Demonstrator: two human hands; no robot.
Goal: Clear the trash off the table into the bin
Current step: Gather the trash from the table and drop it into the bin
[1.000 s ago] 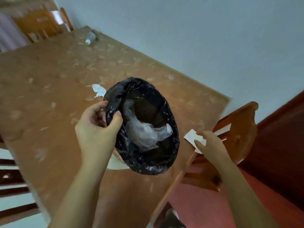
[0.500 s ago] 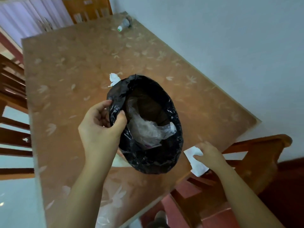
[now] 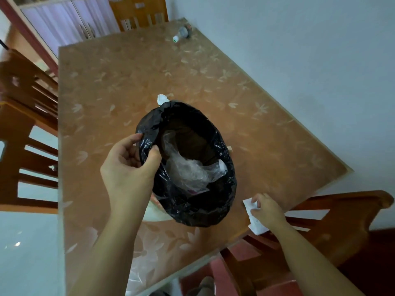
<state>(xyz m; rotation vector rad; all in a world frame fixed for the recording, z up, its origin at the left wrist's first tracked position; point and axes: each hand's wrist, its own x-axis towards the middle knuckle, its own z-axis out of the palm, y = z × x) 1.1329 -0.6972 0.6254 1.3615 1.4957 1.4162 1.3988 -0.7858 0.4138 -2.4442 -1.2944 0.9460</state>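
Left hand [image 3: 128, 167] pinching rim of black-lined bin [image 3: 188, 212] over table [image 3: 106, 92]; right hand [image 3: 267, 210] fingers pressing white paper [image 3: 255, 226] at table edge

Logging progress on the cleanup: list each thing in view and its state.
Bin: open, lined with black bag, clear plastic inside.
Left hand: gripping bin rim.
Right hand: picking up paper at table edge.
Tissue: crumpled, on table behind bin.
Bottle: lying at far corner.
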